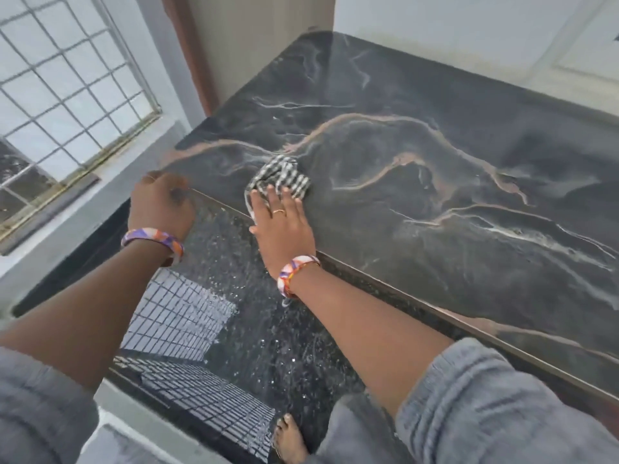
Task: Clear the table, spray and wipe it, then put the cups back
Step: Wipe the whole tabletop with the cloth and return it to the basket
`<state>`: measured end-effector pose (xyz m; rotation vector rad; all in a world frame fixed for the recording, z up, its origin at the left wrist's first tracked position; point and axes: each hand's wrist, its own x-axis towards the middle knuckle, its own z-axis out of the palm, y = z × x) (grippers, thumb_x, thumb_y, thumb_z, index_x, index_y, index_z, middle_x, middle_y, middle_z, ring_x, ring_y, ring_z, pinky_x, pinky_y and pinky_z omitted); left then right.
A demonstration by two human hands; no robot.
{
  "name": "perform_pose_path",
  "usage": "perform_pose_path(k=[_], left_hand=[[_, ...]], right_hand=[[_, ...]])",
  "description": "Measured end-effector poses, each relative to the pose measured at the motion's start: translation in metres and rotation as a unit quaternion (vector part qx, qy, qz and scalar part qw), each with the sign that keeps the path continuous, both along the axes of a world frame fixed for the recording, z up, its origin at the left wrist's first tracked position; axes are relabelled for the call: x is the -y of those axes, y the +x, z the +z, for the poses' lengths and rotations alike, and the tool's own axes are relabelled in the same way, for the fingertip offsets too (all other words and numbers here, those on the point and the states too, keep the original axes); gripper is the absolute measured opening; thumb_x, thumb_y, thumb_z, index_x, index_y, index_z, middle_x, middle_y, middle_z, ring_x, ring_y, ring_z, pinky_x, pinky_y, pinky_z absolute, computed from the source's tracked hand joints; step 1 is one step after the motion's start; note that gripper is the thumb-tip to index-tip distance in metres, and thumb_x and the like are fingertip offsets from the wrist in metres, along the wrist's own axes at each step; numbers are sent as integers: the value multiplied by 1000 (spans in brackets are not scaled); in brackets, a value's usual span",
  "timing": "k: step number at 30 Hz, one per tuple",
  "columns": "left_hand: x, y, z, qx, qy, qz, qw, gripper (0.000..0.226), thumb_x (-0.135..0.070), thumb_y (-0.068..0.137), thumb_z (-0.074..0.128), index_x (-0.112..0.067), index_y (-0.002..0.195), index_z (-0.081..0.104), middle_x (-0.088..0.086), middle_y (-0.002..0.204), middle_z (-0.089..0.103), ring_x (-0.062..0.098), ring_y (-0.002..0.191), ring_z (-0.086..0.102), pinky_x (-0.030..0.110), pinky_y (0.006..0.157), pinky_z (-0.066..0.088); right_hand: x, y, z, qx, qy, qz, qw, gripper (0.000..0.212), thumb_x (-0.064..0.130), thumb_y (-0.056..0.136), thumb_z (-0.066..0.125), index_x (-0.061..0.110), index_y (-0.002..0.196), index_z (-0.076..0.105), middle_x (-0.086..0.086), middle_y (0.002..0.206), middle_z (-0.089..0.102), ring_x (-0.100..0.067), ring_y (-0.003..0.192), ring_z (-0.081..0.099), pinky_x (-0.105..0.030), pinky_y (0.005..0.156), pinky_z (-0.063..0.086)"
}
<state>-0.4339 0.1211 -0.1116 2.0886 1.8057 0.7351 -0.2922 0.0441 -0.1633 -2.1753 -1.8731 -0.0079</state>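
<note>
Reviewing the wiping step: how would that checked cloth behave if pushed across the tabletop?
The checked cloth lies bunched and creased, so it is probably floppy and would fold rather than slide flat. The right hand presses it with flat fingers; the glossy table likely lets it glide.

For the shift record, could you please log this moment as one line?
step: wiping | right hand: flat on cloth | left hand: on table edge | cups: none visible

Bench point(452, 169): I see dark marble with pale veins.
Cloth point(279, 177): checked, bunched on the bench near its left corner.
Right hand point(283, 226): lies flat, fingers point(268, 199) straight on the cloth's near edge.
Left hand point(160, 205): blurred, at the bench's left corner; I can't tell its grip.
Window point(67, 85): gridded, left of the bench.
</note>
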Motion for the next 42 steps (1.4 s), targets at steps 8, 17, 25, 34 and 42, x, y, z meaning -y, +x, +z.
perform_pose_path(k=[8, 17, 25, 34, 42], left_hand=[[-44, -21, 7, -26, -45, 86, 995, 28, -1, 82, 52, -2, 104, 68, 28, 115, 60, 43, 107, 55, 43, 94, 43], [-132, 67, 39, 24, -54, 93, 994, 35, -9, 78, 45, -3, 104, 68, 27, 112, 64, 39, 110, 56, 36, 95, 43], [-189, 192, 41, -12, -48, -70, 996, 31, -7, 79, 46, -3, 96, 72, 25, 112, 64, 40, 105, 58, 36, 93, 43], [-288, 234, 17, -39, -38, -125, 991, 27, -1, 81, 47, -7, 95, 70, 19, 115, 59, 39, 103, 56, 36, 93, 43], [-362, 217, -5, -34, -15, -99, 994, 22, 0, 79, 53, -10, 87, 71, 15, 112, 63, 33, 102, 58, 29, 87, 42]], right_hand=[[-77, -40, 22, -254, -47, 162, 952, 53, 1, 91, 44, 26, 139, 41, -9, 141, 49, -30, 129, 44, -40, 104, 37], [-133, 91, 76, -580, 240, 2, 779, 35, 8, 83, 56, 8, 118, 60, 1, 110, 64, -4, 97, 56, -4, 83, 39], [-157, 240, 57, -354, 286, -330, 827, 52, 7, 90, 46, 17, 140, 38, -7, 144, 44, -27, 134, 38, -28, 112, 26], [-270, 305, 29, -189, -74, -413, 888, 59, 38, 97, 32, 21, 149, 9, -21, 156, -6, -46, 141, -9, -53, 115, -8], [-423, 306, 13, -83, -83, -177, 977, 55, 40, 96, 24, 25, 148, 13, -14, 157, 12, -37, 144, 11, -51, 118, 7]])
